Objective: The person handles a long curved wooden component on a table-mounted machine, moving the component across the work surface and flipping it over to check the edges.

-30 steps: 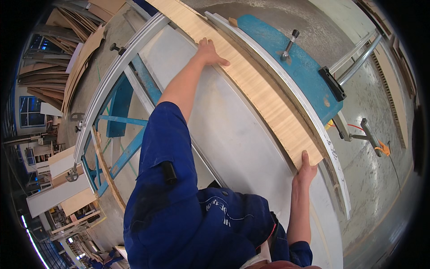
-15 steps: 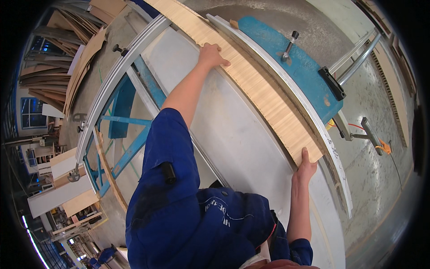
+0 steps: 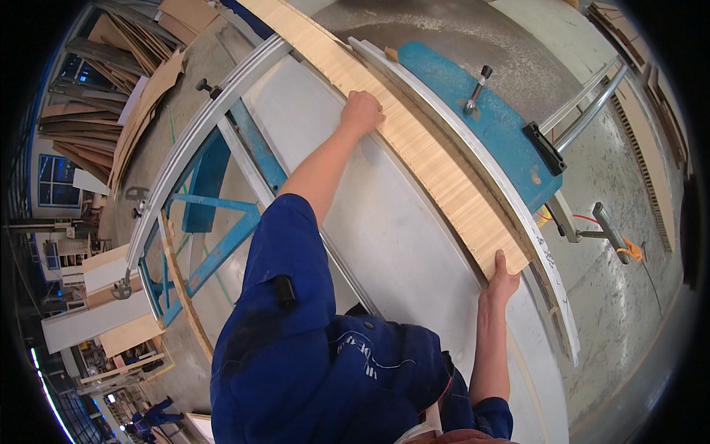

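Observation:
A long strip of pale wooden board (image 3: 433, 174) runs diagonally along the grey metal machine table (image 3: 370, 214), beside a metal fence (image 3: 549, 277). My left hand (image 3: 361, 111) is closed on the board's near edge around its upper middle, fingers curled on its top. My right hand (image 3: 501, 277) grips the lower right end, thumb lying on the top face. A teal plate (image 3: 488, 126) with a black-knobbed handle (image 3: 479, 89) is beyond the fence.
A slotted aluminium rail (image 3: 200, 126) and teal frame (image 3: 207, 192) stand at the left. Stacked wooden sheets (image 3: 89, 140) lie behind them. A person (image 3: 155, 414) in blue is in the lower left background. A steel tube (image 3: 592, 111) and another fitting (image 3: 614, 229) are at the right.
My left hand has moved down and right along the board, its fingers now more curled. My right hand stays at the board's end. The view has shifted slightly.

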Demonstrator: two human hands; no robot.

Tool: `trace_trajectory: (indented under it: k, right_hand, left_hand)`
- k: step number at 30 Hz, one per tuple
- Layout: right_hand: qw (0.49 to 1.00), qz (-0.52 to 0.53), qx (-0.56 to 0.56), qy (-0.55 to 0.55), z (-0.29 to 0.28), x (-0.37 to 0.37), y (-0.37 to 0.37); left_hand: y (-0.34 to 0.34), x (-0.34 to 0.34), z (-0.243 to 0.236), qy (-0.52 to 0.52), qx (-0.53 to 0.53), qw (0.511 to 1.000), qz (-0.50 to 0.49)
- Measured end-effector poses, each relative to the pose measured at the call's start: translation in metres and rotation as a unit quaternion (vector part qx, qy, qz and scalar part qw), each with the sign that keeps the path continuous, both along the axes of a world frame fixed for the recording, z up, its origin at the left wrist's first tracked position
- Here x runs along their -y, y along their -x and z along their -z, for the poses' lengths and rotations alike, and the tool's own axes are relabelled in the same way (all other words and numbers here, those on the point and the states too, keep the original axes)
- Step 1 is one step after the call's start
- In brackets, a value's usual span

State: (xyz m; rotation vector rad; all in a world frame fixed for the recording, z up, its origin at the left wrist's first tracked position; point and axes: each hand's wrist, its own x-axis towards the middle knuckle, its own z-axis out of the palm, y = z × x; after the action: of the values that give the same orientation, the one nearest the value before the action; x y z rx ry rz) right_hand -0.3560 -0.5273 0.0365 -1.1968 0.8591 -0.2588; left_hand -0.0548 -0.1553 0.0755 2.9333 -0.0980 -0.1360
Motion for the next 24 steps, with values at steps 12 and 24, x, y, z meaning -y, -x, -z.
trace_trajectory:
  k: [12, 24]
  right_hand:
    - [1.0, -0.001, -0.002, 0.013, -0.002, -0.003, -0.002]
    - [1.0, -0.007, -0.002, 0.0, -0.003, -0.004, -0.003]
  left_hand:
    - [0.042, 0.047, -0.006, -0.086, -0.076, 0.993, -0.007]
    - [0.043, 0.053, -0.028, -0.046, -0.111, 0.992, -0.033]
